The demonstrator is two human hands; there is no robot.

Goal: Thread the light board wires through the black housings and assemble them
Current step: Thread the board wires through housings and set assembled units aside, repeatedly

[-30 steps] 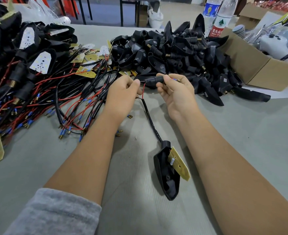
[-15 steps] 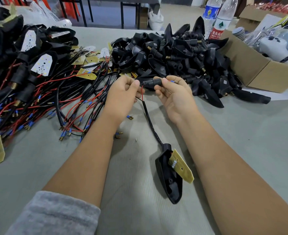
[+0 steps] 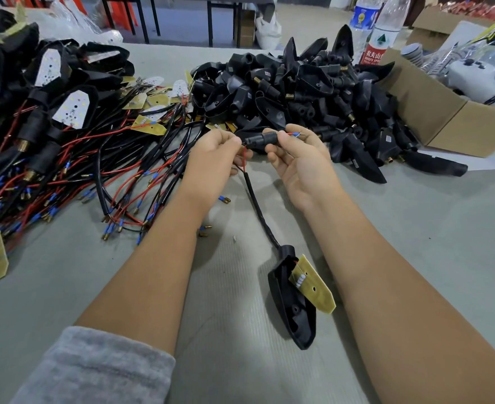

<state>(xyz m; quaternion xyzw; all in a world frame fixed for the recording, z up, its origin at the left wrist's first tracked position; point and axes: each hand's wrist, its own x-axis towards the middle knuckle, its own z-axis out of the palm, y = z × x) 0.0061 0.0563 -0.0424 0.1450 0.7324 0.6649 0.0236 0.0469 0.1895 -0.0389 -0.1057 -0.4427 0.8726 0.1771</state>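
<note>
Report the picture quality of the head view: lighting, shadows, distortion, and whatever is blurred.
Head view: soft, even light with no harsh glare; faint shadows lie on the grey table under the forearms and beside the black housing. Wide-angle distortion bows the edges, stretching the grey sleeve. The left hand and right hand are sharp; the water bottles look slightly soft.

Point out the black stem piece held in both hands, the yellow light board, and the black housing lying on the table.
black stem piece point(image 3: 260, 139), head view, middle of barrel.
yellow light board point(image 3: 316, 287), head view, flat face.
black housing point(image 3: 294, 316), head view, inner shell.
</note>
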